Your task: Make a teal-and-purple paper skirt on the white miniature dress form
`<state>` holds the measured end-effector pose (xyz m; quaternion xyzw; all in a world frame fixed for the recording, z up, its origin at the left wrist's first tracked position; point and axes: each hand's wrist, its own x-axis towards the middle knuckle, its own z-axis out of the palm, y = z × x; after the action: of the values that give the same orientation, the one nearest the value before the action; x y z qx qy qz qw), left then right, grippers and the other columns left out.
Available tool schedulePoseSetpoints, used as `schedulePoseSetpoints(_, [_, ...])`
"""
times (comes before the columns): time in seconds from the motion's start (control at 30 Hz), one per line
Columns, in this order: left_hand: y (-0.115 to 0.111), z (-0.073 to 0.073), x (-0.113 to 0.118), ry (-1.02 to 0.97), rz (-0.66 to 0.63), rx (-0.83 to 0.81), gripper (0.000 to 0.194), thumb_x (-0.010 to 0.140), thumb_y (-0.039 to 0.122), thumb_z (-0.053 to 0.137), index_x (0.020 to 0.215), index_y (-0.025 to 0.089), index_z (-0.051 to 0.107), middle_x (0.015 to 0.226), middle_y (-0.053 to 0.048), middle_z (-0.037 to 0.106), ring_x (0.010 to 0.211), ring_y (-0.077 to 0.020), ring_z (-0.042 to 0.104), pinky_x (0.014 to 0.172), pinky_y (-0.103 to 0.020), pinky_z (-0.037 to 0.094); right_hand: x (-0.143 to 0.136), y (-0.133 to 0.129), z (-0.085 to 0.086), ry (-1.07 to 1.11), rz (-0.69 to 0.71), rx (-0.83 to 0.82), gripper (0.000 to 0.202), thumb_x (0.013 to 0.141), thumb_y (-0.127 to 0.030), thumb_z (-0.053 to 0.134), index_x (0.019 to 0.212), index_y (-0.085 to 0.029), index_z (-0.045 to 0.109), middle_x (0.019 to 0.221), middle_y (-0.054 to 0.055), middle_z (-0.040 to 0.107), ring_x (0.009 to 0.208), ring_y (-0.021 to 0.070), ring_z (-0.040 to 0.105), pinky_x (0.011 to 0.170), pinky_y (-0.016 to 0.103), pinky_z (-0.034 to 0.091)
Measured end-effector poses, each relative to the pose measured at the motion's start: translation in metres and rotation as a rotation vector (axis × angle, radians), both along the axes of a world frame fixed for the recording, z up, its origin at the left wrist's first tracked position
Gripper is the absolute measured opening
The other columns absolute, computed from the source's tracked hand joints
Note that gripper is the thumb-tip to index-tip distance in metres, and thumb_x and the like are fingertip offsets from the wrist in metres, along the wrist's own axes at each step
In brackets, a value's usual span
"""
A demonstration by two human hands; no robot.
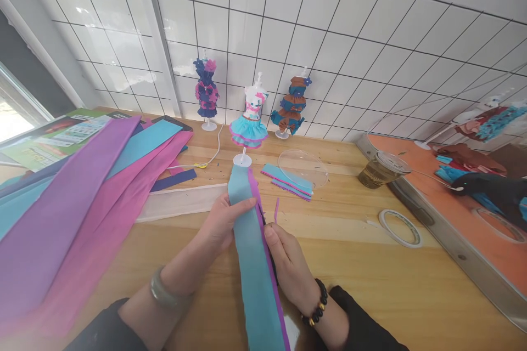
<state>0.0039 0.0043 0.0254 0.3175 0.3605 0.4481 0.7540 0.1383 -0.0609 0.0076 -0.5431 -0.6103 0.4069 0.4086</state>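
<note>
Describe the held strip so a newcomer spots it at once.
Below the tiled wall, find the dress form in a light-blue skirt, then drop to the left hand. It holds the strip, a long blue band with a purple right edge. Unlike the short folded pieces nearby, it runs off the picture's bottom.

The left hand (225, 219) pinches, thumb uppermost, while the right hand (289, 260) seems curled into a grip.

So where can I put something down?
Pale bare wooden tabletop shows between the right hand and round white tape roll, plus a smaller patch left of the brownish lidded cup. Crowded: the left side, under long purple, pink and blue strips.
</note>
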Motion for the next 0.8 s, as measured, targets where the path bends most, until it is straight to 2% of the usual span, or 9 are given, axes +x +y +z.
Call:
schedulePoseSetpoints(0.17, [-0.0032, 0.0016, -0.0006, 0.023, 0.01, 0.104, 0.024, 0.069, 0.025, 0.072, 0.091, 0.017, 0.063, 0.072, -0.001, 0.065, 0.064, -0.0145, 0.06, 0.064, -0.029, 0.05, 0.0004, -0.0003, 0.0011, 0.029, 0.02, -0.006, 0.036, 0.095, -0.041, 0.028, 0.065, -0.021, 0.032, 0.062, -0.004, 0.033, 0.058, 0.0116, 0.032, 0.056, 0.024, 0.03])
schedulePoseSetpoints(0.53, [0.0007, 0.0, -0.0041, 0.077, 0.035, 0.155, 0.023, 0.069, 0.026, 0.072, 0.087, 0.017, 0.06, 0.074, -0.001, 0.067, 0.064, -0.0159, 0.062, 0.062, -0.029, 0.05, 0.0013, -0.0002, 0.001, 0.102, 0.021, -0.031, 0.036, 0.094, -0.044, 0.028, 0.068, -0.02, 0.038, 0.065, -0.003, 0.034, 0.061, 0.0127, 0.032, 0.058, 0.025, 0.031])
schedulePoseSetpoints(0.8, [0.0008, -0.0023, -0.0042, 0.133, 0.031, 0.234, 0.024, 0.067, 0.027, 0.072, 0.086, 0.016, 0.061, 0.076, -0.002, 0.067, 0.068, -0.0177, 0.062, 0.064, -0.03, 0.05, 0.0016, 0.0006, -0.0001, 0.127, 0.013, -0.026, 0.035, 0.093, -0.043, 0.03, 0.066, -0.021, 0.034, 0.064, -0.004, 0.031, 0.06, 0.0123, 0.03, 0.057, 0.025, 0.03])
